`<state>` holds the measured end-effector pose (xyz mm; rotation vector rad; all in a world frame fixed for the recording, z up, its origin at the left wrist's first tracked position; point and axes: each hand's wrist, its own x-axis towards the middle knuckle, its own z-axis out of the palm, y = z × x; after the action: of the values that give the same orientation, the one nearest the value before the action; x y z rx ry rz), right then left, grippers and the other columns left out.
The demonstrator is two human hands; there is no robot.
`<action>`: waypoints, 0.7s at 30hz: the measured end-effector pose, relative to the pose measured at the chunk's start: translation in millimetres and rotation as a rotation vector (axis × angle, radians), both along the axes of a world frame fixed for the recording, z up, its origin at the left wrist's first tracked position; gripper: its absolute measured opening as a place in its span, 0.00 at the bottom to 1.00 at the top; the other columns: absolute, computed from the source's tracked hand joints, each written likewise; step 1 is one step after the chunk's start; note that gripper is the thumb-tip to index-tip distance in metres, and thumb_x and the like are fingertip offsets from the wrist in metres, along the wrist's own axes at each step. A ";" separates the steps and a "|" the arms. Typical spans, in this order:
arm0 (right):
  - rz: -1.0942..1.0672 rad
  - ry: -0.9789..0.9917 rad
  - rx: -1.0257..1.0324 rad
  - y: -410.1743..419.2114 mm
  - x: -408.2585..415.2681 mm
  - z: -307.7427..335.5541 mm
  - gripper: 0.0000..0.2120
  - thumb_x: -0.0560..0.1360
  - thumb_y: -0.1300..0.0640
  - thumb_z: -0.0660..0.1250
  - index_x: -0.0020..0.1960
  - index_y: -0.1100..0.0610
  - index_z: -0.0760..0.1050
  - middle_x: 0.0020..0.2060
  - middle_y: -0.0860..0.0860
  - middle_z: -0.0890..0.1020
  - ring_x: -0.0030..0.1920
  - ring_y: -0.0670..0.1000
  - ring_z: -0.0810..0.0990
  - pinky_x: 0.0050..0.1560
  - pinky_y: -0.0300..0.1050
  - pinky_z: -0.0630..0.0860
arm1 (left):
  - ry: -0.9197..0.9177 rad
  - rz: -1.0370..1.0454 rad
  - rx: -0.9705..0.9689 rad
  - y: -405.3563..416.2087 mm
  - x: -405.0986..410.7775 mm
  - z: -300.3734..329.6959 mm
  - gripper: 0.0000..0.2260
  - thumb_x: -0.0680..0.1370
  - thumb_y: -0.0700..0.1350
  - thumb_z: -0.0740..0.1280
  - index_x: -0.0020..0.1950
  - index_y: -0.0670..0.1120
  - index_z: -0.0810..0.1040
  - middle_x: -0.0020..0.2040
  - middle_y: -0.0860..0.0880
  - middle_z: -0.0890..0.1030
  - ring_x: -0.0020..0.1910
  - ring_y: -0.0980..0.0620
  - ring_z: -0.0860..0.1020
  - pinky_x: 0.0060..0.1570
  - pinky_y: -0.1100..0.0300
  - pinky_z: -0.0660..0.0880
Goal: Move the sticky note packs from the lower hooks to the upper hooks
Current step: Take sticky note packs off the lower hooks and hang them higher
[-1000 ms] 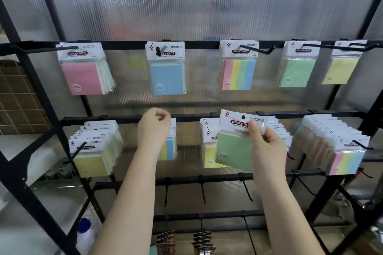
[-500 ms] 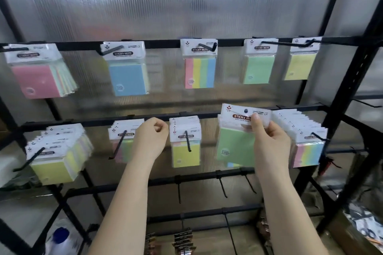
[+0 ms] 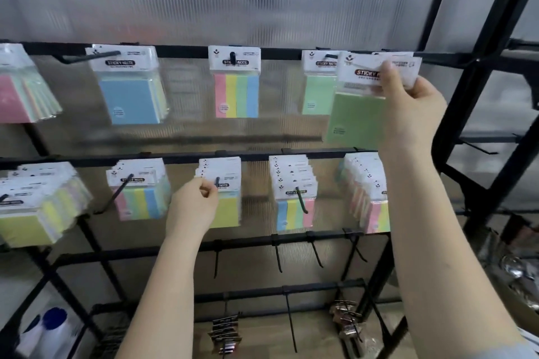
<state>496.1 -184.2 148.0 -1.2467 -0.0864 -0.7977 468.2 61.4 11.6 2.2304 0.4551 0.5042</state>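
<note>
1. Pink-fronted sticky note pack hung at the far left of the upper rail, cut off by the frame edge; below it a thick yellow stack filled a lower hook.
2. Next along the upper rail hung a blue pack, with a striped pastel stack on the lower rail beneath.
3. At centre, a four-colour striped pack hung on an upper hook. Under it the left hand pinched the white header of the front yellow pack on its lower hook, fingers curled at the card.
4. Further right, a green pack hung on the upper rail, above another striped stack on a lower hook.
5. Beside that green pack, the right hand held a green sticky note pack up at upper-rail height, thumb and fingers pinching its white header. Whether its hole was on a hook could not be told.
6. Behind the right forearm, one more stack hung on the lower rail.
</note>
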 end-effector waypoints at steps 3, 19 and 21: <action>-0.014 0.001 0.006 -0.4 10.4 8.0 0.11 0.74 0.54 0.71 0.34 0.54 0.75 0.29 0.47 0.77 0.32 0.45 0.73 0.36 0.38 0.71 | 0.007 0.010 0.012 -0.6 0.1 2.1 0.05 0.79 0.44 0.61 0.48 0.47 0.76 0.45 0.51 0.78 0.44 0.51 0.75 0.36 0.60 0.67; -0.065 0.176 -0.070 6.9 49.3 7.0 0.21 0.76 0.56 0.66 0.29 0.53 0.59 0.17 0.41 0.65 0.22 0.42 0.58 0.27 0.39 0.56 | 0.024 -0.099 0.056 4.2 19.4 22.3 0.05 0.79 0.45 0.60 0.48 0.48 0.76 0.47 0.51 0.78 0.38 0.56 0.73 0.28 0.64 0.63; -0.057 0.216 -0.083 13.1 61.9 7.5 0.21 0.77 0.58 0.64 0.30 0.53 0.57 0.13 0.40 0.63 0.19 0.41 0.57 0.27 0.39 0.55 | 0.036 -0.107 0.071 4.2 20.4 23.2 0.06 0.79 0.44 0.60 0.49 0.48 0.76 0.47 0.51 0.78 0.39 0.55 0.74 0.28 0.64 0.63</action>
<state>558.0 -171.1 155.5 -1.4117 0.0924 -0.7093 488.6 65.5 34.8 2.3214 0.3386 0.4311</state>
